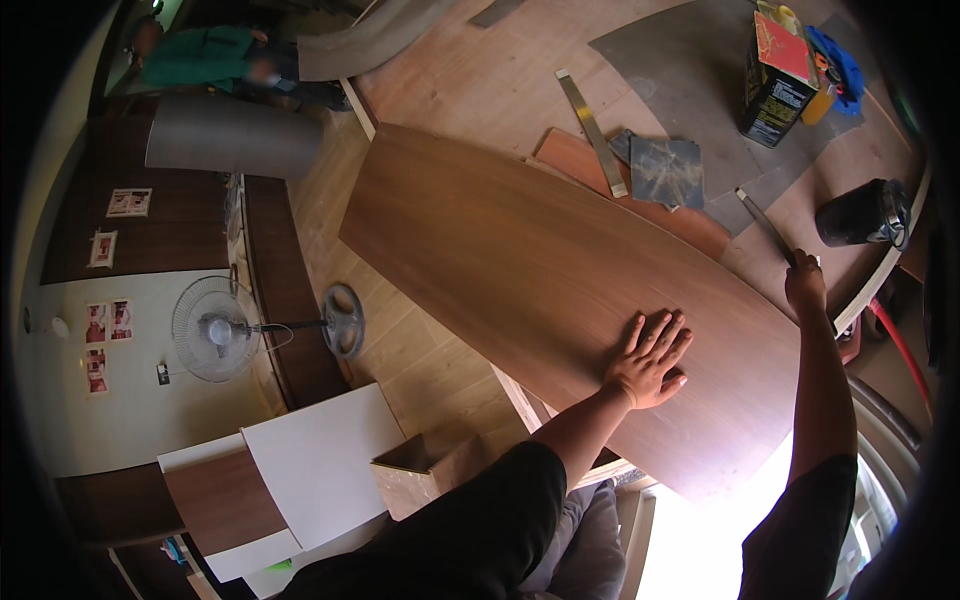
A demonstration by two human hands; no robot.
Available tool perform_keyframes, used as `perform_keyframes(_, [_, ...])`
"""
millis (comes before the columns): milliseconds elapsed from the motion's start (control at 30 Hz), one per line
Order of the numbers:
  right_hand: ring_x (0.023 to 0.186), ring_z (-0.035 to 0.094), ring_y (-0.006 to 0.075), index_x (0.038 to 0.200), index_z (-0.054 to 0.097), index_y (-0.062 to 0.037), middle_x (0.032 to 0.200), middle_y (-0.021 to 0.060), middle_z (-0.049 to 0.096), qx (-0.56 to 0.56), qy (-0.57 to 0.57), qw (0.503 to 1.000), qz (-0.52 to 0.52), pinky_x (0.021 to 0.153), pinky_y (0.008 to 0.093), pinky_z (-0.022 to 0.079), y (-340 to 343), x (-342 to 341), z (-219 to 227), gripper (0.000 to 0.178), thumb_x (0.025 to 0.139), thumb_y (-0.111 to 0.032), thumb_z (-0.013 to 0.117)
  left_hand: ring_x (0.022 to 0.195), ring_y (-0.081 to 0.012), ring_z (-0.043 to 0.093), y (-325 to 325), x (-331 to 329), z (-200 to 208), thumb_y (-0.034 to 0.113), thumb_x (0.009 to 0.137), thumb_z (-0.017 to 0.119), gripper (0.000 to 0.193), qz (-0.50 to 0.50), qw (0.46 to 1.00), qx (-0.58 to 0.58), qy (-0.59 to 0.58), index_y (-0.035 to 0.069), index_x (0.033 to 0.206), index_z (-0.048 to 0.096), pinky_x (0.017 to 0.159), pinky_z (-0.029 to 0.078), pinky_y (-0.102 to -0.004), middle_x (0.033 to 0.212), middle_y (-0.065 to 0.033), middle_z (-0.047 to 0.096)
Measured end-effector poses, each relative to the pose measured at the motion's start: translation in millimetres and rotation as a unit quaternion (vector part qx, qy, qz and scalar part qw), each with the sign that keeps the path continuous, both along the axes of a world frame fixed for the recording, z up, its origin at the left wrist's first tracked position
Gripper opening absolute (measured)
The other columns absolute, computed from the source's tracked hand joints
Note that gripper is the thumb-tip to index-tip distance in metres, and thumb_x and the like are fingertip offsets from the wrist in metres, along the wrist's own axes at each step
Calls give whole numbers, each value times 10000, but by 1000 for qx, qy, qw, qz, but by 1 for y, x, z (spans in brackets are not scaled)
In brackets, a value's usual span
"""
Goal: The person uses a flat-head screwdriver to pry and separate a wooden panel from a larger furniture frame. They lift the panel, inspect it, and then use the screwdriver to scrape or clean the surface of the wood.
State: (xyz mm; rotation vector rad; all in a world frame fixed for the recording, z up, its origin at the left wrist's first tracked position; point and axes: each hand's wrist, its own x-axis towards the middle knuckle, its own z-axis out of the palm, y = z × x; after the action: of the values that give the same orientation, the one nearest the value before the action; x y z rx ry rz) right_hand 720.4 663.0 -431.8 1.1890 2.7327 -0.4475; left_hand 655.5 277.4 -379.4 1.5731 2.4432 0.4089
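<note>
1. Head view: left hand (650,358) lies flat, fingers (668,330) spread open, pressing on the brown wood-grain laminate sheet (520,260), likely to pin it on the tabletop (470,80).
2. Right hand (805,285) is at the sheet's far edge, fingers closed around a thin metal blade tool (765,225) that runs away beyond the fingertips.
3. Beyond the right fingers: black can (865,213), adhesive tin (778,80). A metal ruler (592,132) lies beyond the left fingers.
</note>
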Motion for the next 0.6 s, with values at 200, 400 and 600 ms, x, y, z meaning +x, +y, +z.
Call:
perform_keyframes(200, [1144, 571, 407, 1241, 608, -63, 1231, 191, 594, 65, 246, 967, 13, 941, 499, 497, -58, 28, 64, 375, 869, -81, 658, 1568, -285, 44, -1, 1, 3, 556, 979, 423, 746, 0, 998, -52, -27, 134, 1583, 307, 1237, -28, -566, 1695, -124, 101])
perform_keyframes(400, [711, 620, 202, 1029, 614, -25, 877, 110, 638, -256, 313, 896, -184, 648, 325, 530, -142, 169, 136, 121, 935, -96, 586, 1560, -294, 93, -2, 5, 0, 568, 972, 466, 755, -2, 997, -77, -8, 159, 1586, 302, 1241, 9, -557, 1679, -130, 153])
perform_keyframes(600, [427, 514, 106, 726, 583, -19, 514, 23, 520, -364, 167, 829, -391, 425, 227, 427, -245, 314, 185, 493, 1000, -425, 633, 1561, -322, 61, 10, 36, 2, 564, 996, 421, 772, 44, 997, -68, 10, 97, 1590, 268, 1238, -16, -562, 1681, -158, 128])
